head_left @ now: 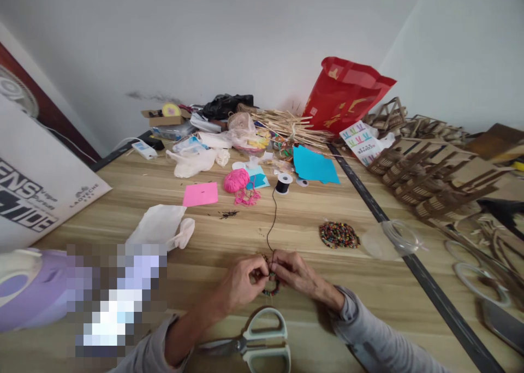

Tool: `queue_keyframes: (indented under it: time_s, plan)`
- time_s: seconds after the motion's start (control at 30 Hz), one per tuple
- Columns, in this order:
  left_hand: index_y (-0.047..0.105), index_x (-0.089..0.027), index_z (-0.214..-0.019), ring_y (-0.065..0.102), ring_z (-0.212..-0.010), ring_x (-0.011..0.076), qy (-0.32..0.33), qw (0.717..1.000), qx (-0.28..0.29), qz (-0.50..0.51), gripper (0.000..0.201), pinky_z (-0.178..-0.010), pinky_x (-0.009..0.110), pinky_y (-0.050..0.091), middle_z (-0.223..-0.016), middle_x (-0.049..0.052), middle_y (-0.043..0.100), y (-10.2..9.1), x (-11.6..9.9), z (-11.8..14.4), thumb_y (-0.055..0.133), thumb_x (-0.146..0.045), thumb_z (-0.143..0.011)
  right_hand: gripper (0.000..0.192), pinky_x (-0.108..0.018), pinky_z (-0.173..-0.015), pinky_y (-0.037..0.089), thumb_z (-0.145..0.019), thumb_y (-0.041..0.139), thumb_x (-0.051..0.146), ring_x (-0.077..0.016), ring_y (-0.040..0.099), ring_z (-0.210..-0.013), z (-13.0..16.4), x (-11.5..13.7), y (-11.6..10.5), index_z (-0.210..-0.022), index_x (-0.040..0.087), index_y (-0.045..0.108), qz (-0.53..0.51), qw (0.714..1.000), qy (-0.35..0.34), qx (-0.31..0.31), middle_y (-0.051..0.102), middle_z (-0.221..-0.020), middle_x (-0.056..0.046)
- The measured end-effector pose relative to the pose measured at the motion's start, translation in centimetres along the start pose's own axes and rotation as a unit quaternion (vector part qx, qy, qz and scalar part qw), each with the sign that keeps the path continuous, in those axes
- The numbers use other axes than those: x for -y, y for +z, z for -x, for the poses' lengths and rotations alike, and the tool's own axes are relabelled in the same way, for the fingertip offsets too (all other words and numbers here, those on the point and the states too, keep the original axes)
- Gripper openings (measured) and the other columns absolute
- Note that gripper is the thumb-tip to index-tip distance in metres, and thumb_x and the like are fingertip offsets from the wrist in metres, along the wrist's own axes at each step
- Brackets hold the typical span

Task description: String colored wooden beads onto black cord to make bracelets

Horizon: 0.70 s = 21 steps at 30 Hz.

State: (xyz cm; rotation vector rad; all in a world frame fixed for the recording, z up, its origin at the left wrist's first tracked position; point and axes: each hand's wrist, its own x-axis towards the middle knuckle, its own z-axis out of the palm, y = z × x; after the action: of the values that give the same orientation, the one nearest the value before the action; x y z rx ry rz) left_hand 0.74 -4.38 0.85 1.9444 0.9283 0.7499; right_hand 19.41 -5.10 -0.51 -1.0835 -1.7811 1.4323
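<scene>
Side by side on the wooden table, both my hands are closed in pinches over a small loop of multicoloured beads (271,292). My left hand (244,281) grips the loop's left upper side, its fingertips partly hiding the beads. Between the fingers of my right hand (298,273) is a thin black cord (274,214). It runs away from me to a white-flanged spool of black cord (284,183). Just below the hands lie scissors (266,335) with pale handles, blades pointing left. A heap of beaded strands (339,235) rests to the right of my right hand.
A pink yarn ball (236,181), pink paper (200,194), blue sheets (315,164) and black cord scraps (228,214) lie farther back. Brown woven baskets (426,182) and a red bag (347,97) stand right and behind. A purple-white appliance (45,285) is at left.
</scene>
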Motion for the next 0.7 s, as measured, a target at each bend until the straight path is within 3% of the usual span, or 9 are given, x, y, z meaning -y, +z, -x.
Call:
queue_keyframes:
  time_s: [0.13, 0.3, 0.5, 0.7]
  plan:
    - [0.053, -0.018, -0.066, 0.056, -0.07, 0.016, 0.12, 0.985, 0.004, -0.126, 0.019, -0.068, 0.026, 0.043, -0.072, 0.003, 0.062, 0.3, 0.3, 0.5, 0.049, -0.003, -0.077, 0.049, -0.017, -0.039, 0.03, -0.083, 0.053, 0.062, -0.0049, 0.04, -0.041, -0.3, 0.0, -0.4, -0.08, 0.013, 0.056, -0.089, 0.993, 0.056, 0.05, 0.057, -0.059, 0.001]
    - [0.057, -0.018, -0.074, 0.056, -0.079, 0.0186, 0.221, 0.949, -0.012, -0.225, 0.02, -0.074, 0.03, 0.043, -0.077, 0.005, 0.064, 0.4, 0.6, 0.9, 0.047, -0.005, -0.085, 0.045, -0.014, -0.037, 0.029, -0.081, 0.061, 0.056, -0.0021, 0.04, -0.037, -0.3, -0.3, -1.0, -0.085, 0.011, 0.062, -0.182, 0.971, 0.106, 0.116, 0.064, -0.062, 0.0]
    - [0.059, -0.016, -0.078, 0.056, -0.085, 0.0189, 0.278, 0.922, -0.03, -0.27, 0.018, -0.075, 0.03, 0.044, -0.083, 0.005, 0.065, -0.2, -0.1, 1.1, 0.047, -0.006, -0.087, 0.043, -0.013, -0.035, 0.032, -0.074, 0.071, 0.051, -0.003, 0.047, -0.037, -0.3, -0.9, -1.1, -0.081, 0.009, 0.062, -0.248, 0.953, 0.142, 0.099, 0.066, -0.062, -0.002]
    - [0.058, -0.016, -0.076, 0.057, -0.083, 0.017, 0.311, 0.91, -0.079, -0.262, 0.017, -0.072, 0.028, 0.047, -0.08, 0.004, 0.063, 0.0, 0.0, 1.0, 0.049, -0.005, -0.087, 0.045, -0.013, -0.036, 0.033, -0.071, 0.072, 0.054, -0.0029, 0.045, -0.037, -0.4, -0.4, -1.2, -0.08, 0.011, 0.058, -0.237, 0.958, 0.134, 0.086, 0.064, -0.059, 0.0]
